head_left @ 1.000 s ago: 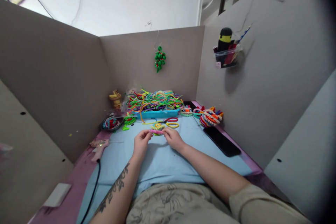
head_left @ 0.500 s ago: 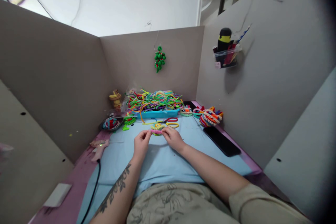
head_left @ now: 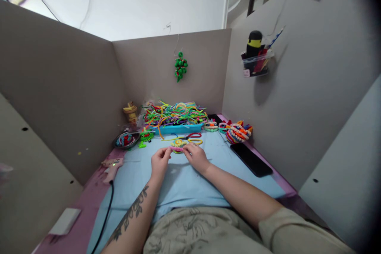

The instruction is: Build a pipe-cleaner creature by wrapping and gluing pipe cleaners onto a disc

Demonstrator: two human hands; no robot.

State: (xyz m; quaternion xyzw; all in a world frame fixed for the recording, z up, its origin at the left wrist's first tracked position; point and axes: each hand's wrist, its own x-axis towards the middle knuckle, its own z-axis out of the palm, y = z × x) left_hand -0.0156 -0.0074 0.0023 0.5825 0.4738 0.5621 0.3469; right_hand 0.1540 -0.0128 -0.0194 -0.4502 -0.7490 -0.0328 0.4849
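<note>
A short pink fuzzy piece, like pipe cleaner (head_left: 177,149), stretches between my two hands above the blue cloth (head_left: 190,182). My left hand (head_left: 161,160) pinches its left end; my right hand (head_left: 195,156) pinches the right end. Just behind it lies a small round craft piece in yellow, green and orange (head_left: 178,143), partly covered by the pink piece and my fingers. Scissors (head_left: 195,138) with red and yellow handles rest beyond my right hand.
A blue tray (head_left: 178,129) heaped with colourful pipe cleaners stands at the back. Left are a pink glue gun (head_left: 112,170) with its cord, a bowl (head_left: 133,142) and a green figure (head_left: 146,135). Right are a black phone (head_left: 251,160) and a multicoloured craft figure (head_left: 237,132). Partitions enclose three sides.
Almost nothing differs. Both hands hold the pink piece in nearly the same place, and the whole view has shifted very slightly.
</note>
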